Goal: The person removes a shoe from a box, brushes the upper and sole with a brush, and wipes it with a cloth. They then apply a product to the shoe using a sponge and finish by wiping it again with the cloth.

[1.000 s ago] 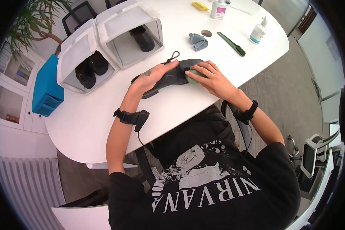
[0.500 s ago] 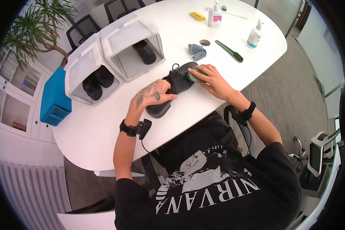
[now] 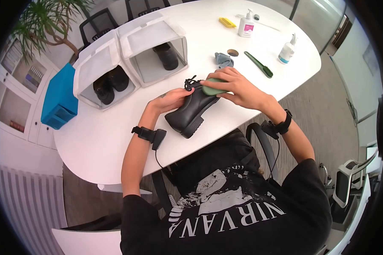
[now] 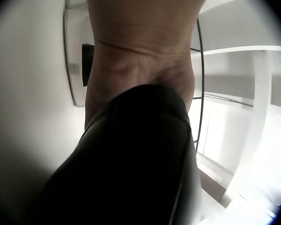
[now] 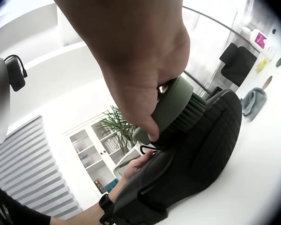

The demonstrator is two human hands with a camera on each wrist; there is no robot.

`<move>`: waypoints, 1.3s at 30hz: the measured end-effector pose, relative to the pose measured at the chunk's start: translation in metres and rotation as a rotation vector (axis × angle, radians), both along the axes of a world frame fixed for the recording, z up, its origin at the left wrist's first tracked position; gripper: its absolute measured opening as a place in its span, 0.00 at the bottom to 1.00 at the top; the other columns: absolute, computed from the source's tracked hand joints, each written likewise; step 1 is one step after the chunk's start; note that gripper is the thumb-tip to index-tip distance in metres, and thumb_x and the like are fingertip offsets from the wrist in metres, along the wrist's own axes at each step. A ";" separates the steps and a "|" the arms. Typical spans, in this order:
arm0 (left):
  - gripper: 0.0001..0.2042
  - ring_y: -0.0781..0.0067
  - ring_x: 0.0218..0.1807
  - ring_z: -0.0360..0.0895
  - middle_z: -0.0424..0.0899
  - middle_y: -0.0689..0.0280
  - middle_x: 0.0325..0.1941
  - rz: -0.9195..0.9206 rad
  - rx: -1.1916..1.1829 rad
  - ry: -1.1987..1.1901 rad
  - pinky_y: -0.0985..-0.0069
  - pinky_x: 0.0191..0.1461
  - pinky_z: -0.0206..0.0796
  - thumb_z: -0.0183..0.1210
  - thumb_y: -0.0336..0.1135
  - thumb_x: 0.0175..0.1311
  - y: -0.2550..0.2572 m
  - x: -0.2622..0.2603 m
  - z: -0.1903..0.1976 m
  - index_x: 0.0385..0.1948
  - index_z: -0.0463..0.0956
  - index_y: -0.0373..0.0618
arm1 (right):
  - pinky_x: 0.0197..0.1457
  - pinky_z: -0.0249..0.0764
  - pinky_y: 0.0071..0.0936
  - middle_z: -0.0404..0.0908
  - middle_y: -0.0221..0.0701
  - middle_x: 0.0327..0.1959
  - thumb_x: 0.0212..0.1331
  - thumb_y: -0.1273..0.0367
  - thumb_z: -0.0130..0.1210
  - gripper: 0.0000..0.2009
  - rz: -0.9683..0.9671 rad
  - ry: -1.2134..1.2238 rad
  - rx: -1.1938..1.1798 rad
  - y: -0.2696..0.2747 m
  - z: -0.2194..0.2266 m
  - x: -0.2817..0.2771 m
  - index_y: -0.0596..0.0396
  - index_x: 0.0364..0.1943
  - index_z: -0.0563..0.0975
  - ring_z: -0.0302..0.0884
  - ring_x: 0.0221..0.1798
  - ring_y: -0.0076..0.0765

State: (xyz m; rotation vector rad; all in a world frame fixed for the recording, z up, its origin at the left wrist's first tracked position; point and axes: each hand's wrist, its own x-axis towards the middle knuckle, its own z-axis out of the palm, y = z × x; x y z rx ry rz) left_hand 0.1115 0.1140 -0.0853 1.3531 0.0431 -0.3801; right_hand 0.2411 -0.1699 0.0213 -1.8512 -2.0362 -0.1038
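A black lace-up shoe [image 3: 187, 111] is tilted over the table, its heel toward the person and part of its sole facing right. The left hand [image 3: 174, 100] grips it from the far left side, near the laces, with its thumb along the opening; most of its fingers are hidden. In the left wrist view the dark shoe [image 4: 131, 159] covers that hand's fingers. A green scrub brush [image 3: 214, 87] is held in the right hand [image 3: 241, 87], fingers over its back. The right wrist view shows the brush's bristles [image 5: 192, 114] against the shoe's side, just above the sole.
Two white shoe boxes [image 3: 154, 29] with black shoes inside stand at the back left, beside a blue holder [image 3: 59, 97]. Beyond the hands lie a grey cloth [image 3: 224, 60], a green long-handled brush [image 3: 258, 64] and a yellow brush [image 3: 227, 22]. Two pump bottles [image 3: 287, 51] stand farther back.
The shoe has been turned over from its side to upright, then tilted with its heel toward the person. The left hand has shifted to the shoe's far side; the right hand keeps the brush on it.
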 end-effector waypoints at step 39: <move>0.37 0.70 0.74 0.76 0.74 0.61 0.78 0.290 -0.003 -0.067 0.71 0.74 0.73 0.41 0.68 0.83 -0.023 -0.013 -0.004 0.81 0.63 0.50 | 0.84 0.57 0.51 0.77 0.36 0.71 0.61 0.74 0.67 0.34 0.411 0.097 -0.302 0.087 0.007 -0.027 0.39 0.74 0.77 0.72 0.74 0.48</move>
